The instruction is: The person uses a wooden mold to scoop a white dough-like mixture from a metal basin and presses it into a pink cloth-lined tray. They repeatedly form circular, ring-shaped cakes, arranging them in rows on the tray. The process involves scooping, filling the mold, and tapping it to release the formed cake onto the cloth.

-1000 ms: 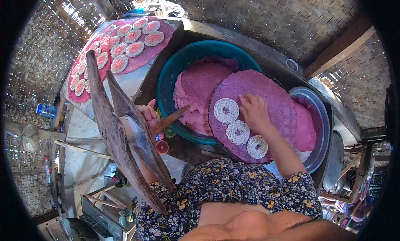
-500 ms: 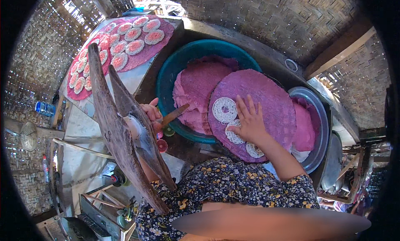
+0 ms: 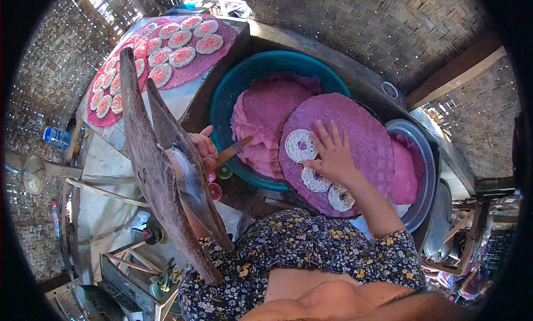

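Note:
My left hand (image 3: 204, 148) is closed against a weathered wooden press (image 3: 145, 138) with two long curved arms and a white-smeared middle; the press partly hides its fingers. A flat brown stick (image 3: 234, 150) juts out to the right beside these fingers. My right hand (image 3: 336, 154) lies with fingers spread over a pink oval mat (image 3: 366, 132), holding nothing. Lacy white rounds of thin strands lie along the mat's left side: a ring-like one (image 3: 300, 146) at its fingertips, another (image 3: 315, 179) below its thumb, and a third (image 3: 340, 198) by its wrist.
Beneath the mat, a teal basin (image 3: 222, 93) holds more pink sheets. A grey metal basin (image 3: 425, 193) with pink sheets stands at right. Several pink-centred white rounds lie on pink mats (image 3: 191, 71) on a ledge, far left. Woven walls (image 3: 355, 27) surround the space.
My right hand has shifted slightly, and its thumb now covers less of the middle white round. More of the lowest round shows. The press in my left hand stays nearly where it was.

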{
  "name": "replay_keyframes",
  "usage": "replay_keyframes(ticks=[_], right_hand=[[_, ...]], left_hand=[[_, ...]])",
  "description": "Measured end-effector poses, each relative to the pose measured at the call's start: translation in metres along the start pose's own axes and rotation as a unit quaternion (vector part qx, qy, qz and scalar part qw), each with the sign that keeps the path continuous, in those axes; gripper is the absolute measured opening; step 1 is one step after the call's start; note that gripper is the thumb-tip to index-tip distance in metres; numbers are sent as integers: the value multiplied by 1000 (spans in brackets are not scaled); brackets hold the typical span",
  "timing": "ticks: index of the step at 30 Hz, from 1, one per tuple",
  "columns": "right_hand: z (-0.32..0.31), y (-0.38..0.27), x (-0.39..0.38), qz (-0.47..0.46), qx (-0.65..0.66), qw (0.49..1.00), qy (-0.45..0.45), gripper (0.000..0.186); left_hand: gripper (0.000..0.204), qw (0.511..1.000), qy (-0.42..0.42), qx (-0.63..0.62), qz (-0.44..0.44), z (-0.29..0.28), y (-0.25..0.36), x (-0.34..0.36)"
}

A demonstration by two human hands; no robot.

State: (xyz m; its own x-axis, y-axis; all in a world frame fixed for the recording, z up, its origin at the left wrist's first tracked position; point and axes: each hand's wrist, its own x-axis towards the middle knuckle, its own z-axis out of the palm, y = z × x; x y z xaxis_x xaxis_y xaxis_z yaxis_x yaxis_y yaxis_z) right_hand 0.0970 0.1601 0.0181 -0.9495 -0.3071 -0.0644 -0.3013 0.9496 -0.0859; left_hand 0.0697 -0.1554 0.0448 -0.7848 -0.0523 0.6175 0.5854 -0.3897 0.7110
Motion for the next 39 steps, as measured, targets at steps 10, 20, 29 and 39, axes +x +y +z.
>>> replay_keyframes(ticks=[10, 20, 29, 39], right_hand=[[9, 14, 18, 107, 91, 985, 96, 31], [10, 22, 27, 76, 89, 986, 117, 17], [3, 24, 26, 89, 98, 982, 136, 15], [7, 19, 21, 48, 31, 964, 260, 12]], left_hand=[[46, 1000, -21, 11, -2, 1, 5, 4], [48, 998, -25, 49, 11, -2, 6, 3], [48, 999, -28, 31, 0, -9, -1, -3], [47, 1000, -1, -22, -10, -8, -3, -7]])
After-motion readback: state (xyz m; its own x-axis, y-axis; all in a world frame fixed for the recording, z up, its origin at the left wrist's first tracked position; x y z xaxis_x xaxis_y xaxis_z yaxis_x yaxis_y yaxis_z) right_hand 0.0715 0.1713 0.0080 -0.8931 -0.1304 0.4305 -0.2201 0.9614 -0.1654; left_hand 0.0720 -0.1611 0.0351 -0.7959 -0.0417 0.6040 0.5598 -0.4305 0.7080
